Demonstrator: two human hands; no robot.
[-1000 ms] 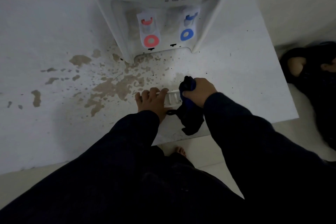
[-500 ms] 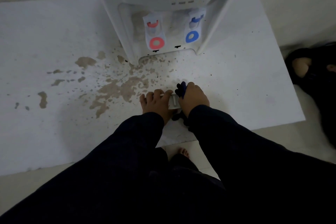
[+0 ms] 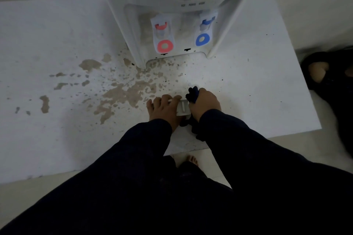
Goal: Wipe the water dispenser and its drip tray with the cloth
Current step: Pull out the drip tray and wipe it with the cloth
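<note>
A white water dispenser (image 3: pixel 193 7) stands at the back of a white table top, with a red tap (image 3: pixel 161 25) on the left and a blue tap (image 3: pixel 206 22) on the right. In front of it my left hand (image 3: pixel 164 109) grips the small white drip tray (image 3: pixel 183 108), taken out of the dispenser and largely hidden between my hands. My right hand (image 3: pixel 204 104) is closed on a dark blue cloth (image 3: pixel 193 92) and presses it against the tray's right side. More cloth hangs below my right wrist.
Brown dried stains (image 3: pixel 122 91) spread over the white table top (image 3: pixel 47 44) left of my hands. The table's front edge (image 3: pixel 191 149) runs just below my wrists, with a bare foot (image 3: pixel 192 160) on the floor beneath. A dark object (image 3: pixel 328 74) lies off the right edge.
My right hand with the cloth has slid left along the tray towards my left hand, so less of the tray shows. The view has tilted slightly, shifting the dispenser lower in frame.
</note>
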